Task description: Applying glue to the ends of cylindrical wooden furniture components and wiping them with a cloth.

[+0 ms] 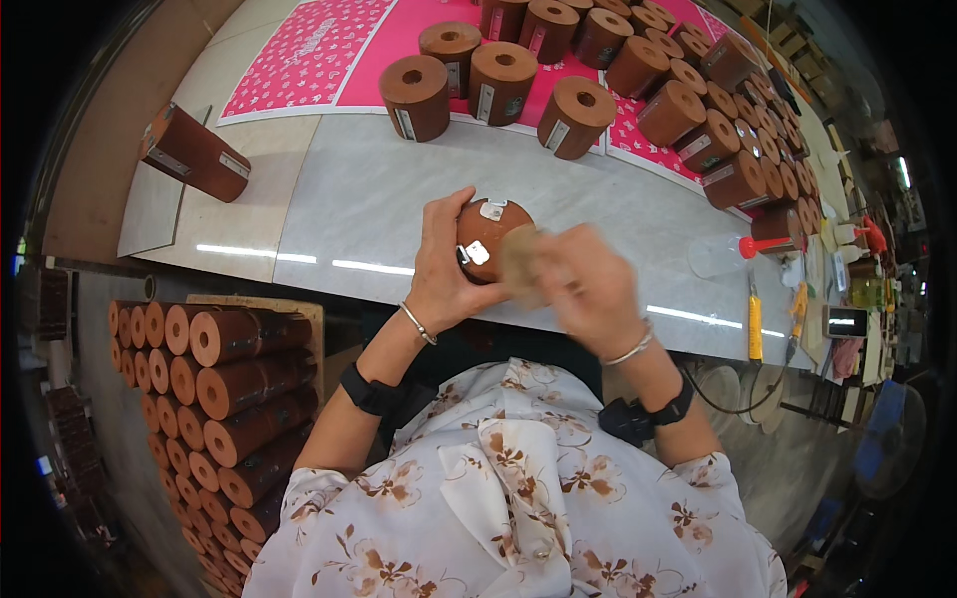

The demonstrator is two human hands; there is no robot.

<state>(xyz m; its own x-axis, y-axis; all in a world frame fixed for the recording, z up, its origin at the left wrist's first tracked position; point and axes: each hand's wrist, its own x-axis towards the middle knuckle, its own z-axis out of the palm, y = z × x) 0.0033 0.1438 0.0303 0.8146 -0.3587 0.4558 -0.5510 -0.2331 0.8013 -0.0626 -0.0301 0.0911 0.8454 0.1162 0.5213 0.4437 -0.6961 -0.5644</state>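
Note:
My left hand (439,261) is wrapped round the side of a reddish-brown round piece (495,227) with small silvery metal fittings on it. It is held just above the near edge of the grey worktop (349,219). Closed round a tan, cloth-like pad (519,267), my right hand (596,284) presses against the right side of that piece. Motion blurs the right fingers and the pad, so its exact kind cannot be made out. The pad covers part of the piece's surface.
Several brown hollow cylinders (414,90) with metal strips stand on pink patterned sheets (299,60). One cylinder (195,154) lies at the left. More are stacked (249,389) below left. On the right are a clear squeeze bottle with a red spout (720,257) and a yellow-handled tool (755,324).

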